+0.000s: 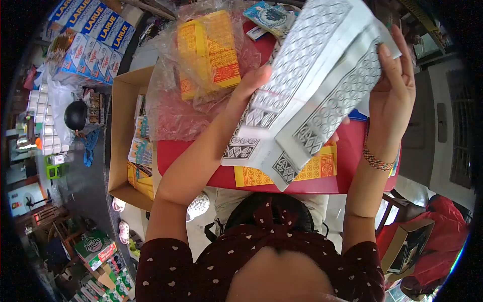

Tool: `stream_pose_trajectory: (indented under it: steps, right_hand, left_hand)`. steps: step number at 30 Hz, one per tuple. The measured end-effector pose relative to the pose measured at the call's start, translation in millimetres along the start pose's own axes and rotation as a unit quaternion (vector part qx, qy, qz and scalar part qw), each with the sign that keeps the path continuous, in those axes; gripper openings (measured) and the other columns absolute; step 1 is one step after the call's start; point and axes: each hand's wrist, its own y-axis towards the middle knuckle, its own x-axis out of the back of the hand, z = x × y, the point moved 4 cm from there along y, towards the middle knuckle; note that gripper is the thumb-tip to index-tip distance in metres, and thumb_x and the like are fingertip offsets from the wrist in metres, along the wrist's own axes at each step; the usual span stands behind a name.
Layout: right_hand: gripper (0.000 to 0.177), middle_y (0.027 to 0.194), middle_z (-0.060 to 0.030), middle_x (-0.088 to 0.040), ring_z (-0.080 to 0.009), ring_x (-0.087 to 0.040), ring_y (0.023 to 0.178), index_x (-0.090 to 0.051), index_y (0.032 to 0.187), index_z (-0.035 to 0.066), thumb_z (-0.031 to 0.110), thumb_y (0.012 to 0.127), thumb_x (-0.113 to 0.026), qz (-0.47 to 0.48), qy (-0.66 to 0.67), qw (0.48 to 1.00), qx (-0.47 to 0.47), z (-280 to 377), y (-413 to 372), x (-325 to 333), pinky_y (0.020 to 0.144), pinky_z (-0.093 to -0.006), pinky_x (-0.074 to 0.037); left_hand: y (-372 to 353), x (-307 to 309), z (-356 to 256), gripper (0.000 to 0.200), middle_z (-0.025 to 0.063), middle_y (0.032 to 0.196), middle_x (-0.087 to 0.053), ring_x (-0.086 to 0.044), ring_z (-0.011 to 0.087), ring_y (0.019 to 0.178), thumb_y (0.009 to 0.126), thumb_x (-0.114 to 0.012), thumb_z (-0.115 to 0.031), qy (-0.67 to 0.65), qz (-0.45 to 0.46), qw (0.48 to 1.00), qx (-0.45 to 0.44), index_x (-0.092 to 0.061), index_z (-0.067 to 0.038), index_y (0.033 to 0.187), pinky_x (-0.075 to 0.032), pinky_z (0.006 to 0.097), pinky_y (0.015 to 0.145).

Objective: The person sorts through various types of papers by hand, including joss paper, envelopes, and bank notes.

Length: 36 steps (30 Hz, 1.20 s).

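Note:
Between my hands, raised over the red table (347, 176), are white paper sheets (307, 75) printed with black patterns, folded and partly spread apart. My left hand (251, 85) grips their left edge, thumb on the near face; its other fingers are mostly hidden behind the paper. At the upper right edge, my right hand (397, 75) pinches the sheets between thumb and fingers; a woven bracelet (377, 160) circles that wrist. Below the sheets lies yellow printed paper (322, 166), partly covered by them.
Clear plastic wrapping (171, 110) lies around a yellow printed paper stack (209, 55) on the table's left. A blue patterned packet (269, 17) sits at the back. Left of the table stands a cardboard box (118, 151) holding printed packets. Beer cartons (90, 58) are stacked farther left.

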Motion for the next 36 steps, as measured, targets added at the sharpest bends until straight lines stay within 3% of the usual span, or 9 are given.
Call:
stream_pose_trajectory:
  steps: [13,15,16,20,23,26,29,34,36]
  right_hand:
    - [0.042,0.126,-0.0204,-0.053,-0.0287,-0.056,0.112,-0.041,0.133,0.001,-0.001,0.092,-0.050,-0.266,-0.029,0.956,0.124,24,22,111,0.095,-0.0415,-0.050]
    - [0.041,0.125,-0.0199,-0.054,-0.0289,-0.056,0.112,-0.043,0.131,0.001,-0.002,0.091,-0.051,-0.240,-0.031,0.967,0.083,10,25,117,0.095,-0.0411,-0.049]
    - [0.038,0.117,-0.0183,-0.059,-0.0256,-0.061,0.103,-0.048,0.127,0.001,-0.002,0.089,-0.055,-0.210,0.014,0.974,0.084,7,24,101,0.085,-0.0352,-0.053]
    - [0.035,0.114,-0.0132,-0.061,-0.0206,-0.061,0.103,-0.055,0.122,0.001,0.001,0.087,-0.060,-0.162,0.017,0.986,0.043,-2,17,55,0.086,-0.0310,-0.051]
    - [0.040,0.123,-0.0129,-0.056,-0.0214,-0.056,0.113,-0.048,0.129,-0.002,0.002,0.090,-0.057,-0.132,0.015,0.991,0.016,-5,16,53,0.093,-0.0345,-0.048]
    - [0.040,0.125,-0.0122,-0.055,-0.0201,-0.057,0.114,-0.047,0.131,-0.001,0.006,0.092,-0.054,-0.117,0.029,0.992,-0.019,0,15,44,0.094,-0.0338,-0.047]
    - [0.042,0.127,-0.0123,-0.054,-0.0210,-0.056,0.115,-0.045,0.132,-0.001,0.008,0.092,-0.054,-0.089,0.102,0.991,0.015,13,11,28,0.095,-0.0349,-0.047]
    - [0.041,0.128,-0.0170,-0.053,-0.0228,-0.057,0.114,-0.042,0.133,-0.002,0.007,0.094,-0.048,-0.031,0.148,0.988,-0.034,19,-3,9,0.097,-0.0354,-0.048]
    - [0.041,0.119,-0.0153,-0.059,-0.0195,-0.062,0.105,-0.044,0.131,-0.003,0.008,0.093,-0.051,-0.055,0.044,0.995,-0.074,13,-7,-8,0.088,-0.0294,-0.052]
  left_hand:
    - [-14,10,-91,0.048,0.0144,0.113,-0.063,-0.064,0.0237,0.096,0.094,-0.049,-0.038,0.108,-0.123,0.978,-0.133,-0.053,0.000,0.122,-0.052,0.0380,0.086]
    - [-43,41,-133,0.043,0.0139,0.105,-0.065,-0.066,0.0231,0.087,0.093,-0.050,-0.036,0.312,-0.315,0.828,-0.343,-0.057,0.000,0.115,-0.056,0.0360,0.077]
    - [-31,5,-126,0.040,0.0156,0.105,-0.065,-0.067,0.0238,0.086,0.093,-0.050,-0.033,0.182,-0.230,0.919,-0.264,-0.058,0.000,0.114,-0.057,0.0362,0.076]
    - [-47,30,-164,0.041,0.0182,0.112,-0.063,-0.065,0.0241,0.096,0.092,-0.050,-0.029,0.239,-0.190,0.929,-0.212,-0.056,0.002,0.119,-0.052,0.0366,0.085]
    - [-56,50,-169,0.044,0.0187,0.121,-0.059,-0.059,0.0246,0.110,0.090,-0.054,-0.021,0.391,-0.411,0.800,-0.196,-0.051,0.006,0.124,-0.044,0.0357,0.097]
    - [-64,49,-176,0.046,0.0187,0.132,-0.051,-0.047,0.0262,0.125,0.089,-0.056,-0.010,0.764,-0.465,0.383,-0.230,-0.045,0.005,0.131,-0.034,0.0345,0.105]
    - [-40,1,-152,0.048,0.0168,0.132,-0.051,-0.046,0.0260,0.126,0.089,-0.058,-0.013,0.837,-0.324,0.316,-0.307,-0.045,0.002,0.132,-0.035,0.0349,0.104]
    - [-1,-47,-68,0.071,0.0150,0.131,-0.050,-0.052,0.0218,0.117,0.085,-0.068,-0.028,0.468,-0.018,0.862,-0.195,-0.033,-0.002,0.141,-0.042,0.0348,0.097]
    - [0,-50,-37,0.081,0.0177,0.131,-0.049,-0.055,0.0228,0.112,0.080,-0.074,-0.021,0.408,-0.028,0.897,-0.167,-0.027,0.000,0.143,-0.043,0.0359,0.095]
